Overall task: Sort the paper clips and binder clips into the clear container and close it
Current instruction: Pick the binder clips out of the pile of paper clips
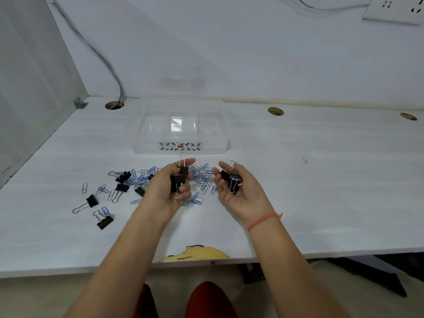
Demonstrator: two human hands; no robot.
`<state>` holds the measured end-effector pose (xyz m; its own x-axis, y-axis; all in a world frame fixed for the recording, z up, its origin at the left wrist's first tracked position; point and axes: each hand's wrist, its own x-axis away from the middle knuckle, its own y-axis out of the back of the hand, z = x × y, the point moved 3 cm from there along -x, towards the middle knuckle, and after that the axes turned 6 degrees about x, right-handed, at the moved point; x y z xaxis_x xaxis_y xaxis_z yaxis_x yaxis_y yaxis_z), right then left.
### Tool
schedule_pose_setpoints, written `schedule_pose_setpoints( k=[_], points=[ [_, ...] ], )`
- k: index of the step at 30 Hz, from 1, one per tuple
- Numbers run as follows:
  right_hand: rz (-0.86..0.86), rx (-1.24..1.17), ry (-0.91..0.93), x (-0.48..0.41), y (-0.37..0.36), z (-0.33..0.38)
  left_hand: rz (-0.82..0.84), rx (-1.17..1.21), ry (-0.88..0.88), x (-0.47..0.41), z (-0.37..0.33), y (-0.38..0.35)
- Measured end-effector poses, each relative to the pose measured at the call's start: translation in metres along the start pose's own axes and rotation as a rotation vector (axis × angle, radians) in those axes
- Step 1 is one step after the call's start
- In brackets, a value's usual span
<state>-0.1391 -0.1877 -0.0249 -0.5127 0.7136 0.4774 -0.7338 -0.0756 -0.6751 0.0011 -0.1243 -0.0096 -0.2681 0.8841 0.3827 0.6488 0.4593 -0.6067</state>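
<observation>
The clear container (181, 130) with a patterned label stands at the back middle of the white desk, apparently with its lid on. In front of it lies a scatter of blue and silver paper clips (203, 180). Several black binder clips (121, 187) lie to the left of the pile. My left hand (169, 191) hovers over the pile and grips black binder clips. My right hand (236, 187) is palm up just to the right, cupping more black binder clips in its palm.
The desk (321, 191) has three cable holes along its back edge, one with a cable (96, 51) running up the wall. A chipped patch (197, 253) marks the front edge. A partition wall stands at the left. A power socket (394, 10) sits top right.
</observation>
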Motion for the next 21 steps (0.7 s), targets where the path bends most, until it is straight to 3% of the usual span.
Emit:
schedule_pose_setpoints(
  k=[6, 9, 16, 21],
  points=[
    [-0.187, 0.033, 0.160, 0.028, 0.019, 0.005, -0.045, 0.158, 0.109, 0.019, 0.049, -0.030],
    [-0.268, 0.174, 0.261, 0.044, 0.030, 0.006, -0.060, 0.200, 0.084, 0.020, 0.065, -0.044],
    [-0.466, 0.578, 0.413, 0.056, 0.045, -0.011, -0.083, -0.184, -0.101, 0.023, 0.087, -0.056],
    [-0.477, 0.581, 0.504, 0.061, 0.039, -0.017, -0.072, -0.265, -0.168, 0.026, 0.087, -0.056]
  ],
)
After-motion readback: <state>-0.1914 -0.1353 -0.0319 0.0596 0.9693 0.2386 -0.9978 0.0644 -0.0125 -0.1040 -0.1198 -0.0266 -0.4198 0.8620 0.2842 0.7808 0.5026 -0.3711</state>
